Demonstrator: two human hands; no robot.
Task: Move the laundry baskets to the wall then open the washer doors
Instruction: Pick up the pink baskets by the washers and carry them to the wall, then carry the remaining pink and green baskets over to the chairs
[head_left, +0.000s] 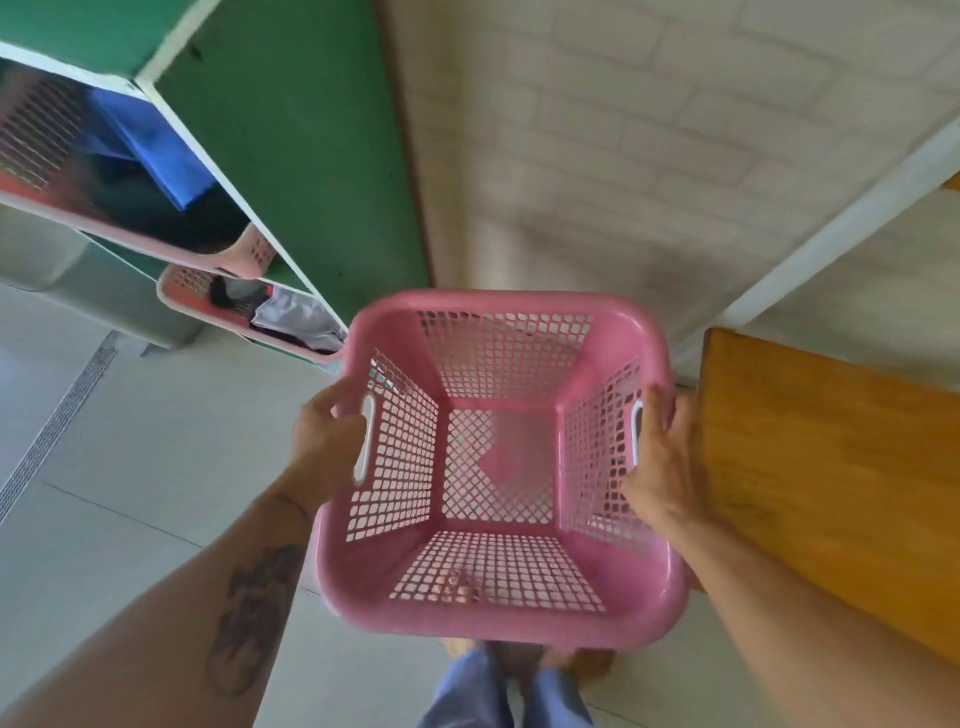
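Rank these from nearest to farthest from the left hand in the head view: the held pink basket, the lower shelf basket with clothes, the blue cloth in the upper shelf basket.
1. Pink basket: gripped by the left hand at its left handle.
2. Lower shelf basket: up and left of the hand, in the green shelf.
3. Blue cloth: farther up-left, in the upper basket.

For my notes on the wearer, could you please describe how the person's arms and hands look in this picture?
Both arms are bare, with no sleeves, gloves or watch in view. The left forearm carries a large dark tattoo along its length and a thin dark line near the wrist. The left hand and right hand show no rings that I can see. The right forearm has no markings.
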